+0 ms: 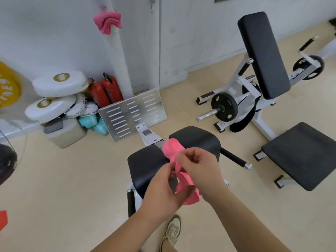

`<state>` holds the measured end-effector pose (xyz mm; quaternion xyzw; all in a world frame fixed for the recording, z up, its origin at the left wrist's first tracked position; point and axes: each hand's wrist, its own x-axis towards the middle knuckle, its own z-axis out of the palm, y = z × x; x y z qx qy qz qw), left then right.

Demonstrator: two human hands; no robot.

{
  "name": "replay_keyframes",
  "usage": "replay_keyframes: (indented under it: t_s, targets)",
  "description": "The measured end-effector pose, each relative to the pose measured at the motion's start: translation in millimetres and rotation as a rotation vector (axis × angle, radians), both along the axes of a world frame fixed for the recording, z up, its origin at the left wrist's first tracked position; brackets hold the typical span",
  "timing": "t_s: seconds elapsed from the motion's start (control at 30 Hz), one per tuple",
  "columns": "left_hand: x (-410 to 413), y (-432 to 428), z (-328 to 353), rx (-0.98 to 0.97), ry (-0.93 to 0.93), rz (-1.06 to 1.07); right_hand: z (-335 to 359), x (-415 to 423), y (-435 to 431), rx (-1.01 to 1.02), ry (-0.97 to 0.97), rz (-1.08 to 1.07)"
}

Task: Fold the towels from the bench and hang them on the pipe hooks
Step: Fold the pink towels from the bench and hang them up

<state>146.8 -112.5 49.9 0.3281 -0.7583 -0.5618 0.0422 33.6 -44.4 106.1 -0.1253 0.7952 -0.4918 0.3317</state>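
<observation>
a crumpled bright pink cloth towel [172, 150] is held in the air just over the black padded desk [143, 164]. the left hand [163, 188] has its fingers curled round the towel's lower folds. the right hand [198, 166] pinches a strip of it higher up, between thumb and fingertips. a second pink towel [108, 21], bunched, hangs on the white wrapped pipe [121, 60] by the wall, well apart from the hands. a small metal hook [151, 6] shows right of that pipe. two red fire extinguishers [107, 90] stand at the pipe's foot.
</observation>
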Motion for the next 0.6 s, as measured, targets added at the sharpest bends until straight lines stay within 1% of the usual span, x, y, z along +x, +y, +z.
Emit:
replay_keyframes:
  t_s: [0.07, 0.1, 0.17, 0.2, 0.23, 0.3, 0.33, 0.37, 0.43, 0.47, 0.53, 0.57, 0.6]
  targets:
    - [10, -4, 25, -0.05, 0.104, 0.146, 31, 15, -5, -0.134, -0.001, -0.072]
    - [17, -10, 35, -0.057, 0.145, 0.212, 39, 22, -8, -0.168, 0.036, -0.087]
    - [34, -26, 47, -0.069, 0.21, 0.279, 51, 35, -12, -0.195, 0.11, -0.072]
    - [44, -35, 54, -0.096, 0.229, 0.282, 55, 41, -15, -0.208, 0.111, -0.045]
    - [54, -44, 60, -0.118, 0.242, 0.275, 57, 45, -17, -0.215, 0.114, 0.003]
    - [70, -57, 77, -0.099, 0.324, 0.236, 63, 54, -17, -0.196, 0.171, 0.142]
    - [78, -62, 86, -0.101, 0.367, 0.197, 64, 58, -16, -0.193, 0.233, 0.229]
    - [84, -66, 94, -0.121, 0.39, 0.152, 65, 62, -15, -0.185, 0.336, 0.316]
    - [93, -72, 108, -0.164, 0.39, 0.073, 68, 72, -13, -0.163, 0.526, 0.465]
    - [93, -74, 113, -0.194, 0.383, 0.036, 70, 74, -12, -0.15, 0.545, 0.477]
    - [98, -80, 119, -0.302, 0.382, -0.009, 77, 75, -15, -0.151, 0.575, 0.415]
    - [101, -83, 121, -0.352, 0.371, -0.03, 82, 74, -17, -0.17, 0.563, 0.362]
    - [105, -87, 123, -0.39, 0.35, -0.057, 89, 71, -18, -0.203, 0.488, 0.309]
